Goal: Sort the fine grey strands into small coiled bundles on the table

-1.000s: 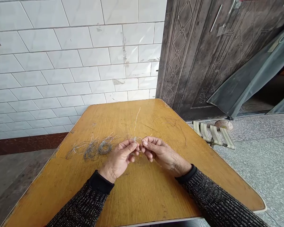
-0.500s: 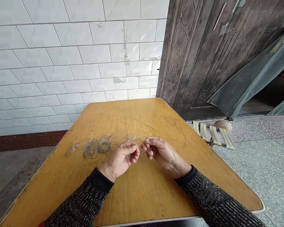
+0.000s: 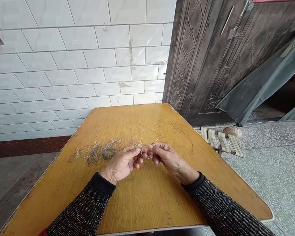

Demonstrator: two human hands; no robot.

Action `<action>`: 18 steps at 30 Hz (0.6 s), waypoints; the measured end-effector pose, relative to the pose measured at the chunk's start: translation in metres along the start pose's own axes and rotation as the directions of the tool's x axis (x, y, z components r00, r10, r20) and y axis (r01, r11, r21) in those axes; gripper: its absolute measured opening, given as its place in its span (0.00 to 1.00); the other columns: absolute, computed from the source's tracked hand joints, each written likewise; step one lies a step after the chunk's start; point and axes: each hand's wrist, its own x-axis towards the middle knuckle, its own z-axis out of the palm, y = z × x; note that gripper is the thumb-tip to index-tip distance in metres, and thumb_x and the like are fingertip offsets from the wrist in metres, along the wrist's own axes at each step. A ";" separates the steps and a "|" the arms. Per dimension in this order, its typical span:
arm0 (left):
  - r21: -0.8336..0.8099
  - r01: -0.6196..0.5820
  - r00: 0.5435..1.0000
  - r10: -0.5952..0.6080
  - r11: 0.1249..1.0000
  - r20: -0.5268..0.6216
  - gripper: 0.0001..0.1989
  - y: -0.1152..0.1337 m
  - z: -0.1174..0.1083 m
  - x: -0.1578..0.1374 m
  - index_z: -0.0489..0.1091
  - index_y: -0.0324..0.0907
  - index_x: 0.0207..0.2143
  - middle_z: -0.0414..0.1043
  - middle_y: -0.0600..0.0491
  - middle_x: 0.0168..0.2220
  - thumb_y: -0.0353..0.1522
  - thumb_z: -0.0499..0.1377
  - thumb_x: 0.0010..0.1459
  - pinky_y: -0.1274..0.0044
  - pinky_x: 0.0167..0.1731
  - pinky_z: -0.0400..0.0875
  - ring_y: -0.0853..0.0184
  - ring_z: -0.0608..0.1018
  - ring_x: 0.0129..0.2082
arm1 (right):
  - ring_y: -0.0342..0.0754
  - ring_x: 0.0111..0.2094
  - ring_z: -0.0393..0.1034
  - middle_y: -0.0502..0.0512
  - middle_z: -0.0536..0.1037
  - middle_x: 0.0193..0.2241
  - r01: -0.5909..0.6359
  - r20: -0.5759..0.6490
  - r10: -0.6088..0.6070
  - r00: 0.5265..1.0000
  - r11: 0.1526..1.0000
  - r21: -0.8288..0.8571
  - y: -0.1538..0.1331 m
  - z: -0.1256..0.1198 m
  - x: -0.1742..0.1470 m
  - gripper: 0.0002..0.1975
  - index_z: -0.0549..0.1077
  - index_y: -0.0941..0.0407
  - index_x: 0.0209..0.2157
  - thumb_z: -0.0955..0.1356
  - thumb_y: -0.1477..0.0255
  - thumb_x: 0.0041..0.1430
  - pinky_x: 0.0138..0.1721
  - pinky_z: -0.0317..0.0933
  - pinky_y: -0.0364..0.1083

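Between my hands a thin, shiny wire (image 3: 149, 158) bends into a small loop, and one end of it rises above my fingers. My left hand (image 3: 124, 162) pinches the wire between thumb and fingers. From the other side, my right hand (image 3: 167, 159) is closed on the same wire, its thumb against the fingertips. Coiled wire (image 3: 108, 152) lies on the table just beyond my left hand. Beside it are a looser tangle of wire (image 3: 93, 155) and several short wire ends (image 3: 137, 143), partly hidden behind my fingers.
The wooden table (image 3: 142, 196) reaches back to a white tiled wall (image 3: 93, 65). Loose thin wires (image 3: 179, 127) lie at its far right. To the right stand a dark carved door (image 3: 199, 65) and a low strapped stool (image 3: 221, 140) with a ball (image 3: 233, 131) behind it.
My hands have come slightly closer together, and the wire loop shows more clearly between them. The upright wire end leans a little more to the right.
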 end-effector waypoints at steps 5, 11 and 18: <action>0.016 -0.007 1.000 0.007 1.000 0.004 0.09 0.002 0.000 -0.001 0.73 0.36 0.32 0.68 0.54 0.28 0.32 0.64 0.47 0.83 0.21 0.56 0.77 0.67 0.23 | 0.35 0.15 0.56 0.46 0.66 0.17 0.025 -0.006 -0.026 1.000 0.997 -0.076 0.001 0.000 0.000 0.17 0.67 0.58 0.19 0.66 0.60 0.51 0.17 0.50 0.37; 0.053 0.008 1.000 -0.009 0.999 0.023 0.07 0.002 0.003 -0.002 0.72 0.36 0.25 0.68 0.54 0.26 0.32 0.65 0.44 0.82 0.21 0.54 0.78 0.65 0.21 | 0.36 0.15 0.56 0.46 0.66 0.17 0.045 -0.003 -0.046 0.999 0.987 -0.152 -0.001 0.001 0.000 0.17 0.66 0.58 0.19 0.65 0.60 0.53 0.19 0.51 0.38; 0.208 -0.001 0.997 0.017 0.978 -0.073 0.09 0.003 0.005 -0.002 0.72 0.37 0.24 0.69 0.54 0.24 0.33 0.66 0.42 0.80 0.23 0.56 0.76 0.65 0.21 | 0.39 0.19 0.60 0.49 0.69 0.22 0.241 -0.174 -0.438 0.882 0.737 -0.631 -0.004 -0.006 -0.001 0.11 0.69 0.57 0.29 0.62 0.65 0.58 0.21 0.57 0.40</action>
